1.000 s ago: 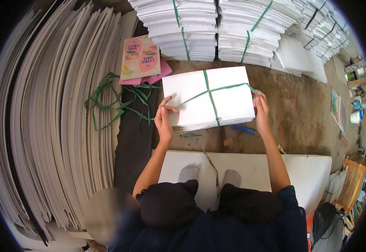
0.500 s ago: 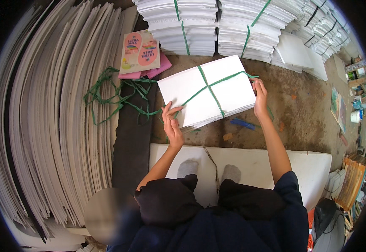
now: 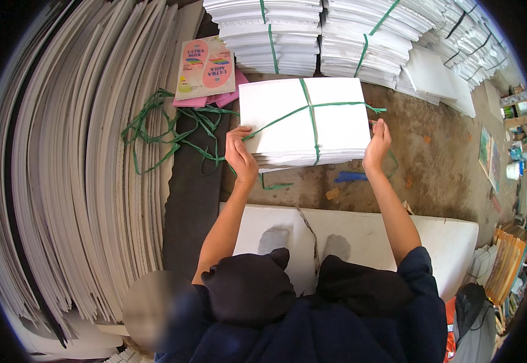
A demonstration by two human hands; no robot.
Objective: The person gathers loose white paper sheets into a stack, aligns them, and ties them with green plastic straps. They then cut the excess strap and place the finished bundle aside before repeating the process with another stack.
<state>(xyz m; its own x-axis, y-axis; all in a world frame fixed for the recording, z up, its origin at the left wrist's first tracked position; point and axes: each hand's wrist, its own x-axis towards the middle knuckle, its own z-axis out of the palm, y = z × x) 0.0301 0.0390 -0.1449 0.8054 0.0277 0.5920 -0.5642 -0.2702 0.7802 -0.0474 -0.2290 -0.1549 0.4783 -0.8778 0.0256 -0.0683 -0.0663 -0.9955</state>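
Observation:
In front of me is a bundle of white paper sheets, with green plastic twine crossing over its top. The lower sheets fan out slightly along the near edge. My left hand grips the near left corner, fingertips on the top sheet and the thumb side below. At the right side, my right hand holds the edge with its fingers pointing up, and the twine's loose end sticks out just above them. More green twine lies tangled to the left and runs toward my left hand.
Tall tied stacks of white sheets stand at the far side. Large grey boards line the left. A printed pink-and-cream packaging sheet lies beyond the twine. A blue strip is on the brown floor, and my feet rest on a white slab.
The bundle has turned clockwise and now sits nearly square to me, a bit farther right. My left hand has moved up with its corner; my right hand stays at the right edge.

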